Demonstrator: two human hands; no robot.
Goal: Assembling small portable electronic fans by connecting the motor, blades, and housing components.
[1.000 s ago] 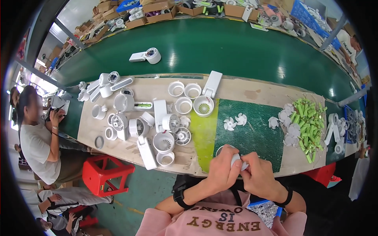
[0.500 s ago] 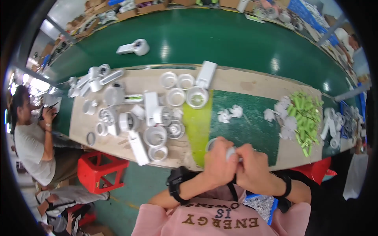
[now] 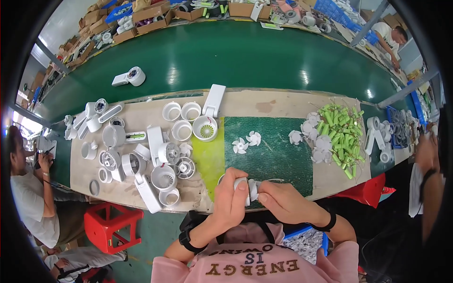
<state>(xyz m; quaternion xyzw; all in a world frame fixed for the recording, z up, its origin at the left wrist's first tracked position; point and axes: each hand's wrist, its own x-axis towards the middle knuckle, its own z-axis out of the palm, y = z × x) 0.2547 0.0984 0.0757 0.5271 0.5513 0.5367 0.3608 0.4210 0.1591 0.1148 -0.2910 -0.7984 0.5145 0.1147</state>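
White fan part (image 3: 249, 188) sits clamped between my left hand (image 3: 232, 198) and right hand (image 3: 282, 203), both closed on it, over the green mat (image 3: 278, 155) at the table (image 3: 278, 106) near edge; loose impellers (image 3: 246, 142) lie beyond.

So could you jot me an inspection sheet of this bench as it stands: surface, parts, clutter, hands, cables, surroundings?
Surface: wooden bench with dark green mat and yellow-green mat.
Job's things: small white part held over the near edge.
Clutter: white fan housings, two loose white impellers, green cylinder pile.
Hands: left hand and right hand both grip the part.
Cables: thin leads among the green cylinders.
Surroundings: green conveyor belt, red stool, seated person at left.
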